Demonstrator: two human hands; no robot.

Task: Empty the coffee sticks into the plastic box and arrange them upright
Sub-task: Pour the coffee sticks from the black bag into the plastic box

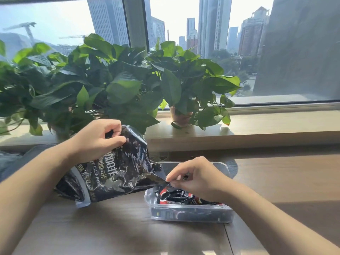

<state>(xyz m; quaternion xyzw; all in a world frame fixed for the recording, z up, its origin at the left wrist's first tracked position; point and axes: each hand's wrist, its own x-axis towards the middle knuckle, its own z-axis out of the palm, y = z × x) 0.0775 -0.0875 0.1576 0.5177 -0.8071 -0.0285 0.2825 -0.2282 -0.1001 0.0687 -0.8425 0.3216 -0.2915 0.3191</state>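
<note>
A black coffee bag (117, 168) with white lettering is tipped over, its mouth pointing right and down over a clear plastic box (191, 214). My left hand (97, 138) pinches the bag's raised upper corner. At the bag's mouth, my right hand (193, 176) pinches the lower corner just above the box. Several black and red coffee sticks (176, 196) lie flat in a loose heap inside the box, partly hidden by my right hand.
The box stands on a wooden table (114, 230) with a seam to its right. Leafy potted plants (114, 85) line the windowsill behind. A dark bag or cloth (11, 159) lies at the far left edge.
</note>
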